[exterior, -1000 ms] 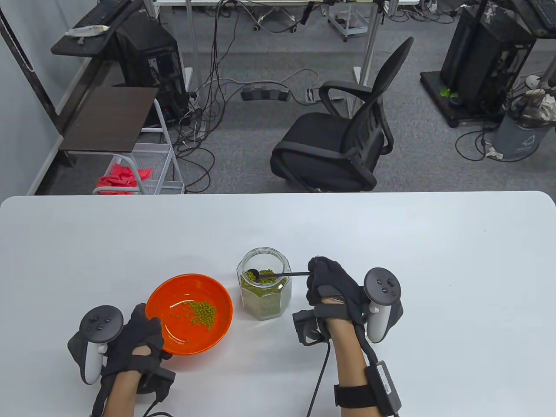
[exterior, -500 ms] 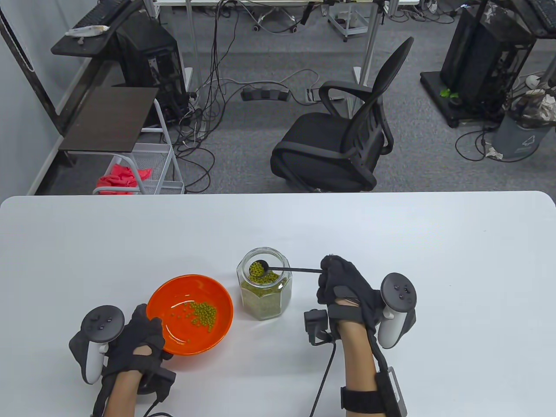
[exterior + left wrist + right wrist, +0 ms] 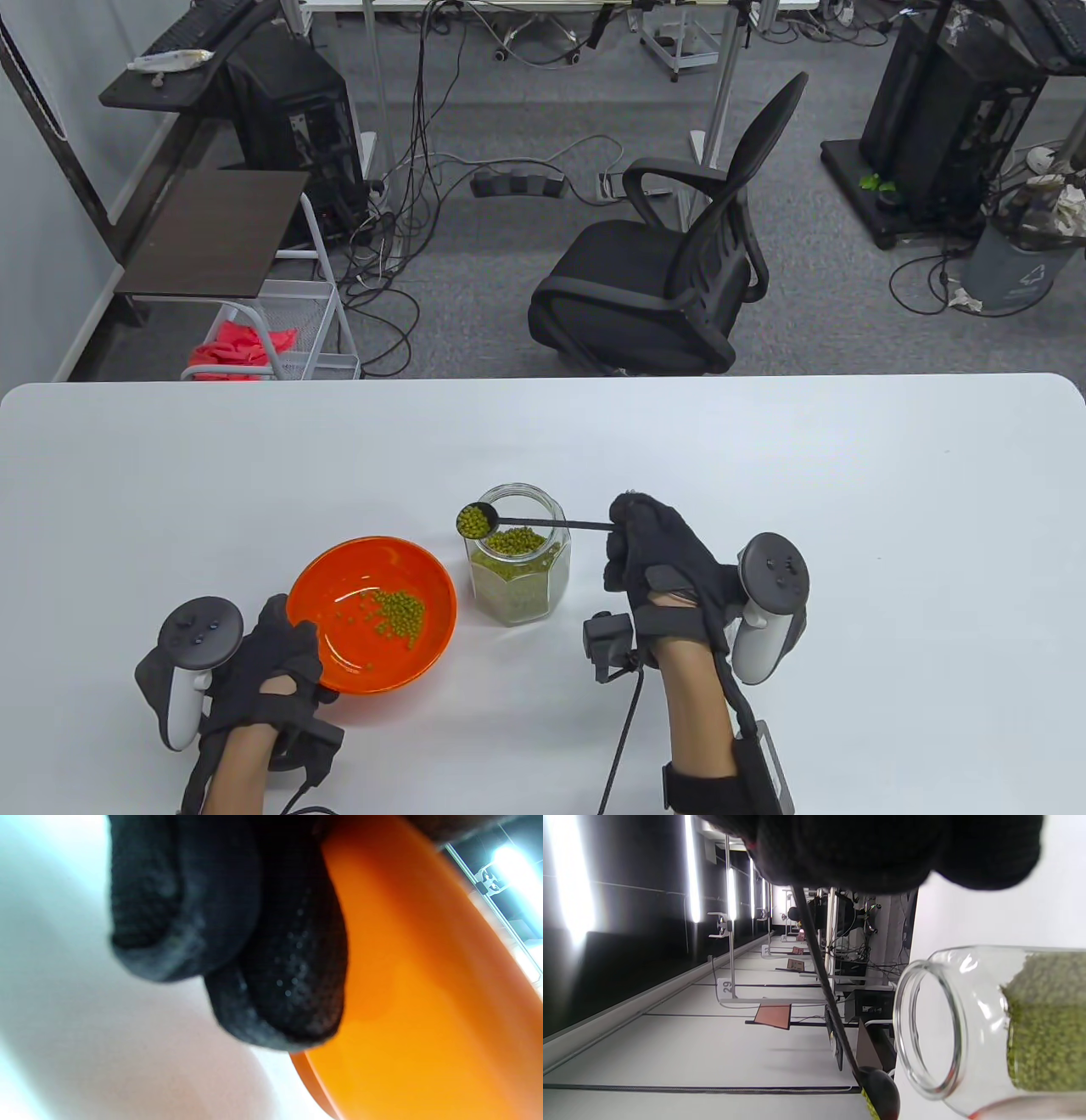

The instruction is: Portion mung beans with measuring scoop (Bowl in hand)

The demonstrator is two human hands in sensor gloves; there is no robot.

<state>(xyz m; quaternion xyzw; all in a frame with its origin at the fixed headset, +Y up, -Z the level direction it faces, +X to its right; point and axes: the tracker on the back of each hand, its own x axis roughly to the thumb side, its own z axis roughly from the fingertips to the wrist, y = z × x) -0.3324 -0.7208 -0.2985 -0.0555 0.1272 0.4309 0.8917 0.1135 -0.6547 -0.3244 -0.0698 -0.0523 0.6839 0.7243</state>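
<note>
Number "29" read on a small white tag (image 3: 727, 986) fixed to a ceiling rail in the right wrist view, no other legible text seen

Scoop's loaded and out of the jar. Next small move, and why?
Probably carry the scoop left, level, until it's over the bowl. It's heaped with beans and sits above the jar rim, while the left hand holds the bowl beside it.
</note>
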